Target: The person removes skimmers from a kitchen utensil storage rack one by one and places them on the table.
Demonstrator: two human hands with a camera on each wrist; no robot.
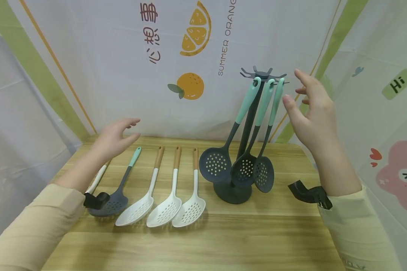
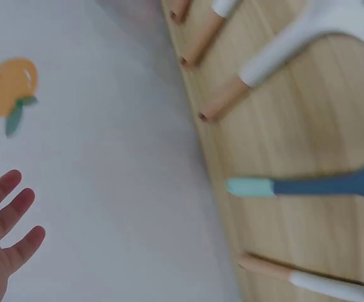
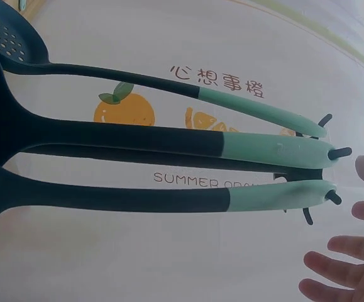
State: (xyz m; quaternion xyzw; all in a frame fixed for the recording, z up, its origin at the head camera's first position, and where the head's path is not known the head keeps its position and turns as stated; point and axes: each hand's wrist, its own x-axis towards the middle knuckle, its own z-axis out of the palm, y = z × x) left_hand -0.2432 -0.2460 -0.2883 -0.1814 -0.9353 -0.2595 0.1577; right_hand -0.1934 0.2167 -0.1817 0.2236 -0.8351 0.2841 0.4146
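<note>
My left hand [image 1: 113, 139] is raised over the table's left part, fingers loosely extended and holding nothing. Below it lies a dark slotted spoon [image 1: 123, 184] with a mint handle, its head partly behind my wrist strap. White slotted spoons [image 1: 193, 209] with wooden handles lie in a row to its right; another white-stemmed utensil [image 2: 320, 283] is largely covered by my left arm. My right hand [image 1: 313, 109] hovers right of the black utensil rack [image 1: 232, 192], fingers spread and apart from the handles. Three dark perforated utensils with mint handles [image 3: 276, 151] hang from its hooks.
The wooden table [image 1: 224, 241] ends at a white printed curtain [image 1: 115, 90] behind, with more curtain on both sides. Black straps [image 1: 310, 194] sit on both wrists. The rack's hooks [image 1: 262, 73] stick out around its top.
</note>
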